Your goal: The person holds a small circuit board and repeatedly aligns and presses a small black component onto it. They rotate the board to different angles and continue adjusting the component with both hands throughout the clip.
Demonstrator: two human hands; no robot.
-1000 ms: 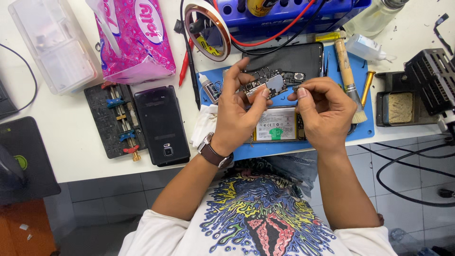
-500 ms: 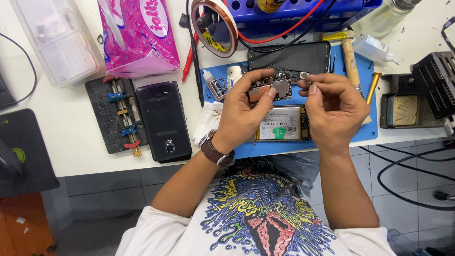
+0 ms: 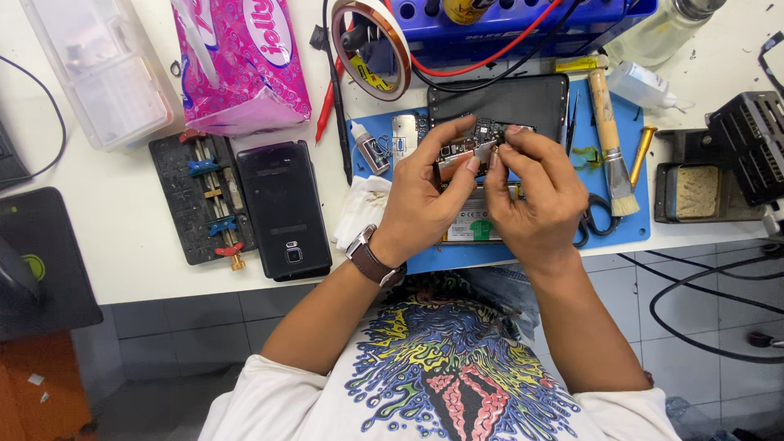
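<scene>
My left hand [image 3: 425, 192] and my right hand [image 3: 535, 196] meet over a blue work mat [image 3: 633, 224], both pinching a small phone circuit board [image 3: 465, 155] with a metal shield between the fingertips. Under the hands lies an opened phone [image 3: 506, 102], its dark body reaching toward the back and its battery [image 3: 469, 224] partly hidden by my palms. A brown watch sits on my left wrist.
A black phone back cover [image 3: 282, 208] and a black holder jig [image 3: 204, 200] lie to the left. A pink tissue pack [image 3: 241, 61], a clear plastic box [image 3: 98, 69], a tape roll [image 3: 371, 45], a brush [image 3: 612, 139], scissors [image 3: 592, 216], a sponge tray [image 3: 694, 192] and cables surround the mat.
Both hands have kept hold of the small board; my fingers shifted slightly on it and my view moved a little closer. Nothing else moved.
</scene>
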